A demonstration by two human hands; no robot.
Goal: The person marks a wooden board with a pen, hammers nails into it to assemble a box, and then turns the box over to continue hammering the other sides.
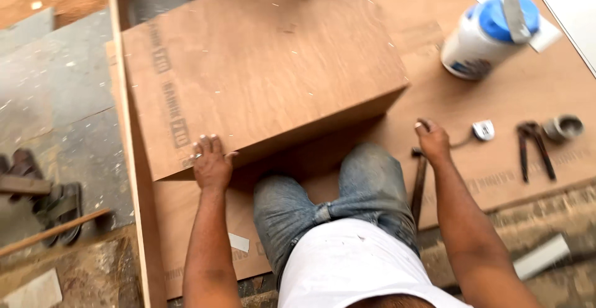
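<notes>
Bright, even daylight; soft shadow beneath plywood box (pixel 261 66); slight motion blur throughout, top edge smeared, corners softest.

Open plywood sheet (pixel 434 97) ahead of right hand (pixel 433 142) — tape measure (pixel 483 130), pincers (pixel 532 144), small roll (pixel 563 127) crowding its right, hammer (pixel 419 181) beneath. Plywood box (pixel 248 66) walling off left hand (pixel 212 162) ahead.

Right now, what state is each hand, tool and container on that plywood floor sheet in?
Left hand: flat, fingers spread, on the brown plywood box near its edge.
Right hand: on the dark hammer's top end; grip unclear.
Plywood box: resting on the floor sheet.
White glue bottle with blue cap: on its side, capped.
Rusty pincers: lying flat, handles apart.
</notes>
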